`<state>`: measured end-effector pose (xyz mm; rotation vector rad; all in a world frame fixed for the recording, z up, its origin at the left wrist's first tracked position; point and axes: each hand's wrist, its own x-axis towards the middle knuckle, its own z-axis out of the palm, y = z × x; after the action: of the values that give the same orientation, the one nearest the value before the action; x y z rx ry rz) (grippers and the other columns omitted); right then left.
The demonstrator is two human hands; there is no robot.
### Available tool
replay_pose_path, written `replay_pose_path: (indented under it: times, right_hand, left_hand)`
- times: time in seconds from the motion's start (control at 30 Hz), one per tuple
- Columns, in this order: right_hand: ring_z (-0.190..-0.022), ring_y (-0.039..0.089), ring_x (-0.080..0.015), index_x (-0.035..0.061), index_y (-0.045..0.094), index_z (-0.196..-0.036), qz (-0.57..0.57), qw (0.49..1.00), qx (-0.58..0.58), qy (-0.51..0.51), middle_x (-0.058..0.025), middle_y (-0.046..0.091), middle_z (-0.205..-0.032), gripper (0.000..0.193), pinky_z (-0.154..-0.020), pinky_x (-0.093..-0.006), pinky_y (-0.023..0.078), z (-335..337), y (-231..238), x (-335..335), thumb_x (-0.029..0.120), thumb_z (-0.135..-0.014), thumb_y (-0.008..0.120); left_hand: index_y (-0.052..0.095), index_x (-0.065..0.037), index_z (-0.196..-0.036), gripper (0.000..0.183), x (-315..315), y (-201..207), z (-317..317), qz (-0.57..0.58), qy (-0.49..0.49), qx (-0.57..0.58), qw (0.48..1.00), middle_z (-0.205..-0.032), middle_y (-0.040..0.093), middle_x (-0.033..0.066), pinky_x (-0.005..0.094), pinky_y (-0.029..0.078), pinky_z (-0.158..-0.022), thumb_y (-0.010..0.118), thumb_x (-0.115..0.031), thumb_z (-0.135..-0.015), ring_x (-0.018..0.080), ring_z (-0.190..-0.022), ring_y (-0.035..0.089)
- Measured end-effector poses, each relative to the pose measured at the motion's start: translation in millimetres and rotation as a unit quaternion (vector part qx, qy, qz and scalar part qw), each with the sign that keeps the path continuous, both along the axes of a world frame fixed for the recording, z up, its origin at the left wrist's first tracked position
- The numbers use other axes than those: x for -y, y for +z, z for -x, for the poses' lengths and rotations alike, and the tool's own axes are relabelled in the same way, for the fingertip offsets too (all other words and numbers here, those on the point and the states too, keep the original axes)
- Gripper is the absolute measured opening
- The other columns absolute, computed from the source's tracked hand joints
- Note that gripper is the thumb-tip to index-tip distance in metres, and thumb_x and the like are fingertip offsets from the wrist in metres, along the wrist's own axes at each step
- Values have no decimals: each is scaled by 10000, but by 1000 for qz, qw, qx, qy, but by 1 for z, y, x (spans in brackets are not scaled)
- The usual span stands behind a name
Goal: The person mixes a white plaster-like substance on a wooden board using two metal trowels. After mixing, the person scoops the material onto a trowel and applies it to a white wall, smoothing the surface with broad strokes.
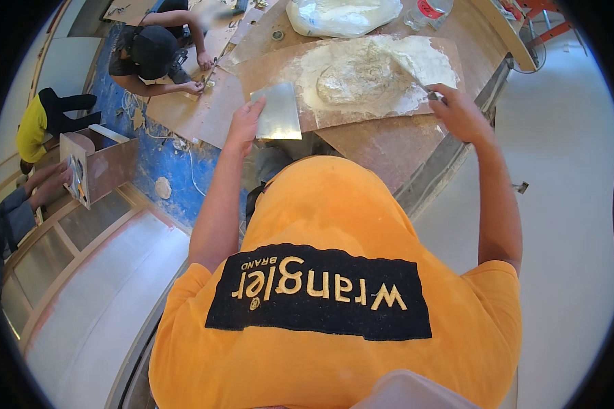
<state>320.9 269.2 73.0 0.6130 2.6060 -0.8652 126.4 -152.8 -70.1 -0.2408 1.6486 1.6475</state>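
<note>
My left hand [244,126] is closed on the edge of a flat, square metal plate [278,112], held up beside the near left edge of a board. In my right hand [462,116] is the handle of a scraper [408,70]; its thin blade reaches left into the white powder. A mound of damp, off-white paste [351,78] lies in the middle of the spread powder [314,68] on the brown board [375,117]. The exact shape of the scraper's tip is hard to tell.
Behind the board are a plastic bag of white powder [344,17] and a clear bottle [426,12] with a red label. At the left a co-worker [150,54] crouches, hands on a wooden panel. Other people work near a wooden box [102,163]. An orange ladder [549,31] stands far right.
</note>
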Motion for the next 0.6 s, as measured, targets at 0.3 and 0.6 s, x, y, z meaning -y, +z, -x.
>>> replay_pose_path:
  times: [0.3, 0.6]
  right_hand:
    - [-507, 576, -103, 46, 574, -1187, 493, 815, 47, -299, -60, 639, -824, 224, -391, -233, 464, -57, -29, -41, 221, -1051, 544]
    - [-496, 559, -130, 79, 521, -1154, 665, 637, -11, -391, -76, 636, -825, 198, -364, -254, 449, -96, -122, 26, 247, -1055, 555]
  left_hand:
    - [672, 15, -1229, 386, 2, -5, 6, 2, -2, 10, 1000, -1092, 740, 68, 280, 544, -846, 621, -331, -1065, 121, -927, 694]
    - [686, -7, -1188, 354, 5, -13, 10, 12, -10, 22, 1000, -1063, 746, 52, 294, 565, -831, 608, -332, -1070, 129, -908, 710]
